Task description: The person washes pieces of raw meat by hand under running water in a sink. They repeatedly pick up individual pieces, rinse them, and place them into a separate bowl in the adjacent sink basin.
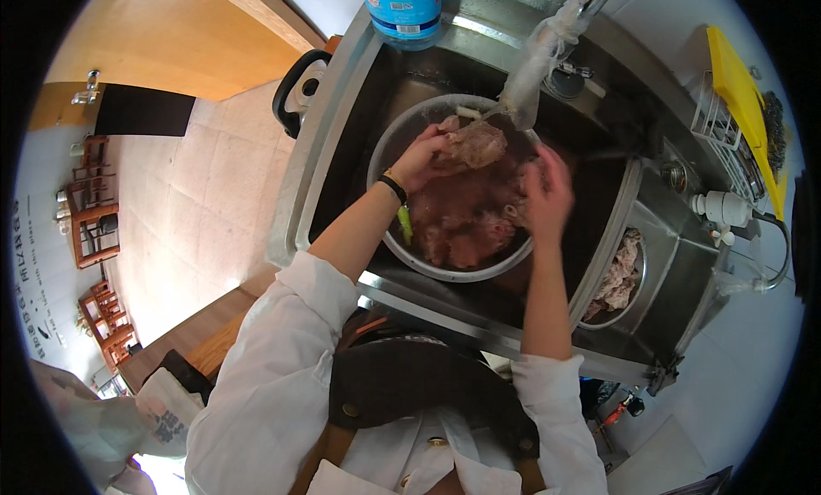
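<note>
A round metal basin (423,274) stands in a stainless steel sink, holding reddish water and raw meat (471,238). My left hand (423,156), with a dark band and a thin bracelet at the wrist, holds a piece of raw meat (478,145) over the basin's upper part. Under the wrapped faucet (526,88), that piece lies close to the spout. My right hand (549,184) is blurred at the basin's right rim; its fingers are partly bent, and whether it holds anything cannot be made out. A green vegetable piece (405,224) lies at the basin's left inner side.
In the smaller right sink a metal bowl (641,283) holds more meat pieces. A large blue plastic water bottle (404,14) stands at the sink's back left. A wire rack (718,120) and yellow board (737,104) are on the right. A black-handled pot or lid (301,91) is left of the sink.
</note>
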Demonstrator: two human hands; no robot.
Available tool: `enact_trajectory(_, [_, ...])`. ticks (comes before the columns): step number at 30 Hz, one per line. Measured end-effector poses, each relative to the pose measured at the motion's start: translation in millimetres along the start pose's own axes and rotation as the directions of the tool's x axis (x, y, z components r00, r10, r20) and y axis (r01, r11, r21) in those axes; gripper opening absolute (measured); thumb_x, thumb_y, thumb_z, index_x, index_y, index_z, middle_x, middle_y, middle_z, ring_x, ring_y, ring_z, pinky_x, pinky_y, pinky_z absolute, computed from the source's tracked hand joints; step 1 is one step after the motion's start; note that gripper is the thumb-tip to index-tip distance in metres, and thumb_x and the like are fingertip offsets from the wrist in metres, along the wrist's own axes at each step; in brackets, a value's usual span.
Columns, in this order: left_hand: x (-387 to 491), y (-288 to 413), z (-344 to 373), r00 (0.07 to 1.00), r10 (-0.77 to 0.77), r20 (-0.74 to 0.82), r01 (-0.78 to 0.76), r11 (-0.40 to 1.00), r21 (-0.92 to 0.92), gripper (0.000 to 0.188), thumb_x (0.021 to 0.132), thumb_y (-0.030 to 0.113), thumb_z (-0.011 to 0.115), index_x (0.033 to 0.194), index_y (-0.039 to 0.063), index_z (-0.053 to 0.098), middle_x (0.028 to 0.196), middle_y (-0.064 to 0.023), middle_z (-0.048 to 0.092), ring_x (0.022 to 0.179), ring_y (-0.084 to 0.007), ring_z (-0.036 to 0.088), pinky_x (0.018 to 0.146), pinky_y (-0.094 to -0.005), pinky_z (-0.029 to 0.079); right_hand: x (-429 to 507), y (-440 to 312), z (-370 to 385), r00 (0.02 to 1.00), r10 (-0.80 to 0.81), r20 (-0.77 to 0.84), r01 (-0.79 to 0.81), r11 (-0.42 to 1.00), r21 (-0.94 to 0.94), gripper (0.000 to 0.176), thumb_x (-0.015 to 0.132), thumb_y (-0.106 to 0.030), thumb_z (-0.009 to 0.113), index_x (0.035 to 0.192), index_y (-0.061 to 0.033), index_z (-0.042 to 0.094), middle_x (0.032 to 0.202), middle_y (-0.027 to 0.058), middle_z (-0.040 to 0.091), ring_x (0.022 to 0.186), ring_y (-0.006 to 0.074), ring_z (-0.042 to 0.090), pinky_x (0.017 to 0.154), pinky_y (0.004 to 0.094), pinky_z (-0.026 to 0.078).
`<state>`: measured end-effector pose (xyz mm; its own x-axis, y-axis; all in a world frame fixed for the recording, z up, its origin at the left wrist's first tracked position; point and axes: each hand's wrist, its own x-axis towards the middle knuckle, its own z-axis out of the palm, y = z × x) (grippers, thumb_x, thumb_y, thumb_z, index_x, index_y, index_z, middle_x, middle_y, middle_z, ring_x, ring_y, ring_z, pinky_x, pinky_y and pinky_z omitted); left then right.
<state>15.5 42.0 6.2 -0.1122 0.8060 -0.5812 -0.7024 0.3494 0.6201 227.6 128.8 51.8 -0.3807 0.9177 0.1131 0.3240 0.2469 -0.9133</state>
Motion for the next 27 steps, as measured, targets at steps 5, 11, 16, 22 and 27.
enact_trajectory(5, [-6, -7, 16, 0.995, 0.087, -0.044, -0.087, 0.996, 0.000, 0.042, 0.081, 0.016, 0.053, 0.121, 0.018, 0.041, 0.117, -0.0023, 0.052, 0.107, -0.0189, 0.052, 0.085, -0.0436, 0.046, 19, 1, 100, 0.987, 0.153, -0.055, -0.151, 0.988, 0.039, 0.046, 0.081, -0.029, 0.071, 0.117, -0.0031, 0.058, 0.121, 0.0164, 0.058, 0.113, 0.0305, 0.053, 0.093, 0.0398, 0.042])
enact_trajectory(11, [19, -38, 19, 0.812, 0.563, -0.155, -0.426, 0.753, 0.501, 0.047, 0.087, 0.035, 0.062, 0.118, 0.007, 0.040, 0.115, -0.0108, 0.056, 0.104, -0.0234, 0.055, 0.090, -0.0368, 0.044, 48, 41, 122, 0.914, 0.307, -0.266, -0.254, 0.943, 0.215, 0.035, 0.089, -0.029, 0.061, 0.099, 0.0045, 0.064, 0.090, 0.0200, 0.068, 0.083, 0.0316, 0.064, 0.079, 0.0397, 0.048])
enact_trajectory(16, [28, -10, 26, 0.839, 0.314, -0.444, -0.253, 0.948, 0.192, 0.049, 0.094, 0.048, 0.048, 0.117, 0.005, 0.047, 0.119, -0.0170, 0.057, 0.110, -0.0267, 0.054, 0.093, -0.0354, 0.041, 22, -10, 123, 0.974, 0.204, 0.099, -0.227, 0.870, 0.438, 0.083, 0.085, -0.014, 0.069, 0.147, -0.0028, 0.014, 0.142, 0.0160, 0.032, 0.125, 0.0221, 0.038, 0.104, 0.0330, 0.033])
enact_trajectory(22, [23, -19, 43, 0.879, 0.332, -0.343, -0.285, 0.941, 0.180, 0.033, 0.098, 0.032, 0.051, 0.115, 0.007, 0.039, 0.115, -0.0061, 0.050, 0.108, -0.0142, 0.046, 0.092, -0.0291, 0.040, 47, -2, 126, 0.924, 0.378, -0.054, -0.282, 0.773, 0.568, 0.045, 0.087, -0.022, 0.065, 0.120, 0.0033, 0.050, 0.116, 0.0123, 0.056, 0.108, 0.0219, 0.053, 0.092, 0.0322, 0.042])
enact_trajectory(27, [13, -17, 45, 0.927, 0.319, -0.195, -0.323, 0.946, 0.012, 0.038, 0.092, 0.021, 0.062, 0.115, 0.009, 0.034, 0.115, -0.0051, 0.049, 0.101, -0.0138, 0.050, 0.079, -0.0305, 0.045, 49, 7, 119, 0.837, 0.545, 0.049, -0.413, 0.569, 0.711, 0.035, 0.092, -0.016, 0.057, 0.121, 0.0019, 0.051, 0.116, 0.0104, 0.057, 0.103, 0.0209, 0.056, 0.090, 0.0327, 0.044])
